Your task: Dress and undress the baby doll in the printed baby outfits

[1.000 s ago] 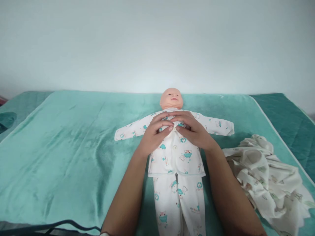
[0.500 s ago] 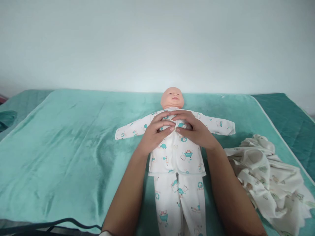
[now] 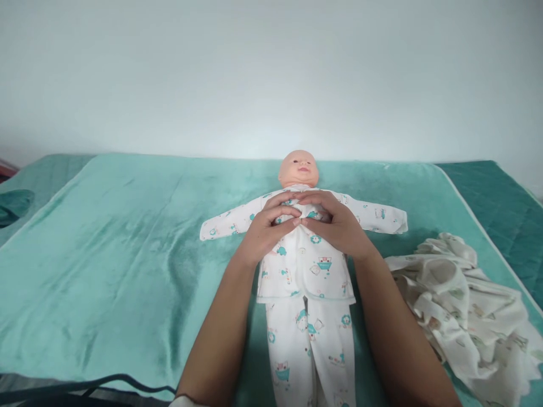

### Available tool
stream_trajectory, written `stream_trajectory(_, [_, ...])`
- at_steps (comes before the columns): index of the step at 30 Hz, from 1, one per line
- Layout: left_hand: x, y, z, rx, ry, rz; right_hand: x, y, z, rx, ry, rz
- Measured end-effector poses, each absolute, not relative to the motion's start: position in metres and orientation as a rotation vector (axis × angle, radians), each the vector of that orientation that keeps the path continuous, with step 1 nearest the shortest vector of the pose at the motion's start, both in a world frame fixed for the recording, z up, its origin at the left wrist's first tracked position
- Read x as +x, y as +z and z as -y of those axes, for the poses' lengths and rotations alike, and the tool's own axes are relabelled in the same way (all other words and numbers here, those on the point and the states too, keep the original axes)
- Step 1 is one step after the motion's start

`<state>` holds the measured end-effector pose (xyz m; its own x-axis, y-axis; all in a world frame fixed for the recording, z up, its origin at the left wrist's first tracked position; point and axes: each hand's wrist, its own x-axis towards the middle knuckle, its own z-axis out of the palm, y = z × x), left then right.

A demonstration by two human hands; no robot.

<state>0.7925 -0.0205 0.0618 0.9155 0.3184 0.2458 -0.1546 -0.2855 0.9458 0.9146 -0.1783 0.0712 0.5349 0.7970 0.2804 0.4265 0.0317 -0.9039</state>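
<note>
A baby doll (image 3: 298, 168) lies on its back, dressed in a white shirt (image 3: 326, 285) and matching trousers (image 3: 328, 350) with a teal print. Both of my hands rest on its chest. My left hand (image 3: 271, 223) pinches the shirt's front edge between thumb and forefinger. From the other side, my right hand (image 3: 331, 220) has its thumb at the same spot on the opening; its forefinger is partly hidden. The thumbs nearly touch, and so do the upper fingertips. Below my hands a button (image 3: 301, 251) shows on the shirt front. The sleeves stretch out to both sides.
A crumpled white printed cloth (image 3: 462, 305) lies to the right of my right forearm. Beneath everything spreads a teal blanket (image 3: 106, 254) over a darker quilted cover (image 3: 500, 209). A black cable (image 3: 123, 377) runs along the front left edge. A pale wall (image 3: 271, 73) stands behind.
My hands stay on the shirt front, and the fingers shift only very slightly. The whole view has moved a little; the doll and the cloth lie as before.
</note>
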Motion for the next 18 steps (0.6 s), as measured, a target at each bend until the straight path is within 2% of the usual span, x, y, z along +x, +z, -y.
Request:
stream_trajectory(12, [0.7952,0.0626,0.0279,1.859,0.625,-0.120,0.9197,0.0694,0.1791,-1.493,0.350,1.157])
stream_trajectory(18, [0.7934,0.0629,0.0234,1.740,0.542,-0.074,0.9206,0.0643,0.1787,-1.485,0.369,1.048])
